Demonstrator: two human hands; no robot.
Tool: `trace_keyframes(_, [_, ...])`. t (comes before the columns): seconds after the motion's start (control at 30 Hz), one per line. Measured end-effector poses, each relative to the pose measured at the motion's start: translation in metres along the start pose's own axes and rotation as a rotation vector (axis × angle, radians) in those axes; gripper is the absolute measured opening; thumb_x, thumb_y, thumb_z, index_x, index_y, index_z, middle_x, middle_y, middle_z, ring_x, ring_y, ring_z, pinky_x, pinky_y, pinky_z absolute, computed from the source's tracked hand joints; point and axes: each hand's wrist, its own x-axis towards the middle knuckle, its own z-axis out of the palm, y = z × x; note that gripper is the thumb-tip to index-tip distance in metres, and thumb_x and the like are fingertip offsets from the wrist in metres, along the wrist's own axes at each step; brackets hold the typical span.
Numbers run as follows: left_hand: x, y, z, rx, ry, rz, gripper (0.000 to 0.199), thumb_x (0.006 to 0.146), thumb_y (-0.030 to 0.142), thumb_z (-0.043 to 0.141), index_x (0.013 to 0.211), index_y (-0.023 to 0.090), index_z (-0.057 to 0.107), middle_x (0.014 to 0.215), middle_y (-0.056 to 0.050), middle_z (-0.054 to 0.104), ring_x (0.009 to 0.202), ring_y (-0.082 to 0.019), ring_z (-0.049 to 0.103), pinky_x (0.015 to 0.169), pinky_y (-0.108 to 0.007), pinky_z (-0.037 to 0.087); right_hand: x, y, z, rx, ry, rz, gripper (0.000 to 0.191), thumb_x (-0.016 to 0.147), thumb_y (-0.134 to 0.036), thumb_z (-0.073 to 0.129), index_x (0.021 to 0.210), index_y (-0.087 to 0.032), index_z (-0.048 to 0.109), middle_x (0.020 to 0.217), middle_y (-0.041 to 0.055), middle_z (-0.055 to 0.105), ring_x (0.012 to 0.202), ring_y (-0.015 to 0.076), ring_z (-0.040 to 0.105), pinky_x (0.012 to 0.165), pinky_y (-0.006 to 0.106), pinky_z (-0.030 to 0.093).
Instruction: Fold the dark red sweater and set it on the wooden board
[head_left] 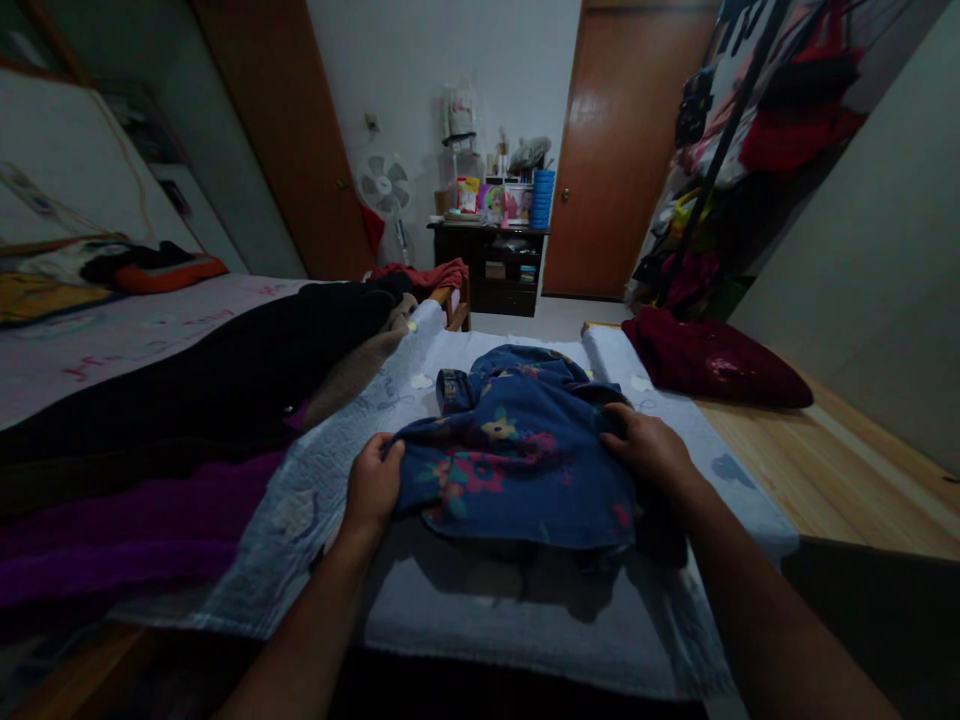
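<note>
A blue garment with a flower print (pixel 517 470), which looks like a small jacket or shirt, lies bunched on a pale patterned cloth (pixel 450 625). My left hand (pixel 376 482) pinches its left edge between thumb and fingers. On the opposite side, my right hand (pixel 646 443) grips the fabric, its thumb and fingers pressed together. A cuff or folded end (pixel 453 388) sticks out at the upper left of the garment. The near hem hangs slightly above the cloth and casts a shadow. Dark fabric shows under the right side; I cannot tell whether it belongs to the same garment.
Dark and purple clothes (pixel 172 510) spread over the bed at left. A maroon folded item (pixel 712 362) rests on the wooden board (pixel 847 460) at right. Behind stand a dark cabinet (pixel 484 270), a white fan (pixel 387 185) and a brown door (pixel 622 150). Bags and clothes hang at upper right.
</note>
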Motion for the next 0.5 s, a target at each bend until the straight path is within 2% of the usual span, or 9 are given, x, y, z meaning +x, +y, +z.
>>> trace_keyframes(0.03, [-0.001, -0.002, -0.002, 0.107, -0.072, 0.04, 0.03, 0.081, 0.044, 0.049, 0.097, 0.021, 0.06, 0.089, -0.003, 0.068, 0.083, -0.021, 0.063, 0.075, -0.031, 0.05, -0.001, 0.0, 0.003, -0.078, -0.034, 0.002, 0.048, 0.075, -0.03, 0.065, 0.122, -0.025, 0.06, 0.11, 0.0123, 0.066, 0.1, 0.0301, 0.061, 0.085, 0.042, 0.044])
trace_keyframes(0.1, [-0.006, -0.002, -0.001, 0.31, -0.325, 0.141, 0.028, 0.079, 0.038, 0.053, 0.101, 0.023, 0.061, 0.1, -0.004, 0.068, 0.095, -0.023, 0.062, 0.085, -0.032, 0.047, -0.004, -0.007, 0.013, -0.202, -0.028, 0.001, 0.044, 0.072, -0.023, 0.066, 0.116, -0.024, 0.064, 0.126, 0.0162, 0.057, 0.118, 0.0369, 0.05, 0.096, 0.052, 0.035])
trace_keyframes(0.17, [-0.01, 0.003, 0.002, 0.478, -0.57, 0.251, 0.031, 0.077, 0.04, 0.057, 0.103, 0.023, 0.064, 0.106, -0.006, 0.068, 0.101, -0.025, 0.061, 0.09, -0.033, 0.044, -0.007, -0.023, 0.025, -0.259, 0.084, -0.003, 0.045, 0.072, -0.022, 0.065, 0.117, -0.022, 0.063, 0.144, 0.0172, 0.04, 0.134, 0.0414, 0.03, 0.104, 0.059, 0.02])
trace_keyframes(0.2, [-0.01, 0.007, 0.004, 0.553, -0.636, 0.293, 0.034, 0.077, 0.045, 0.059, 0.103, 0.023, 0.065, 0.106, -0.007, 0.067, 0.102, -0.026, 0.06, 0.09, -0.034, 0.044, -0.008, -0.034, 0.032, -0.254, 0.131, -0.022, 0.048, 0.073, -0.024, 0.065, 0.121, -0.021, 0.06, 0.149, 0.0166, 0.032, 0.138, 0.0408, 0.02, 0.107, 0.06, 0.013])
trace_keyframes(0.27, [-0.004, 0.018, 0.01, 0.669, -0.642, 0.345, 0.042, 0.076, 0.057, 0.057, 0.099, 0.023, 0.067, 0.104, -0.008, 0.067, 0.1, -0.028, 0.06, 0.088, -0.036, 0.044, -0.009, -0.053, 0.048, -0.196, 0.142, -0.1, 0.054, 0.077, -0.031, 0.063, 0.129, -0.021, 0.053, 0.154, 0.0141, 0.023, 0.142, 0.0363, 0.01, 0.11, 0.058, 0.006])
trace_keyframes(0.33, [0.012, 0.028, 0.018, 0.707, -0.553, 0.35, 0.048, 0.08, 0.063, 0.049, 0.094, 0.021, 0.067, 0.103, -0.009, 0.065, 0.1, -0.028, 0.06, 0.087, -0.037, 0.044, -0.01, -0.068, 0.069, -0.125, 0.08, -0.161, 0.056, 0.083, -0.039, 0.057, 0.136, -0.022, 0.047, 0.156, 0.0123, 0.02, 0.143, 0.0337, 0.007, 0.11, 0.057, 0.003])
trace_keyframes(0.43, [0.048, 0.036, 0.035, 0.637, -0.436, 0.312, 0.041, 0.087, 0.054, 0.043, 0.096, 0.019, 0.063, 0.106, -0.01, 0.064, 0.104, -0.026, 0.058, 0.09, -0.035, 0.043, -0.013, -0.074, 0.105, -0.054, -0.095, -0.106, 0.063, 0.087, -0.048, 0.049, 0.143, -0.022, 0.038, 0.154, 0.0139, 0.025, 0.141, 0.0361, 0.017, 0.109, 0.058, 0.009])
trace_keyframes(0.5, [0.071, 0.035, 0.05, 0.592, -0.37, 0.232, 0.041, 0.082, 0.046, 0.054, 0.113, 0.019, 0.055, 0.117, -0.011, 0.06, 0.112, -0.027, 0.055, 0.093, -0.035, 0.042, -0.015, -0.07, 0.125, -0.053, -0.124, -0.08, 0.065, 0.088, -0.049, 0.047, 0.146, -0.023, 0.035, 0.155, 0.0133, 0.024, 0.14, 0.036, 0.019, 0.109, 0.057, 0.012])
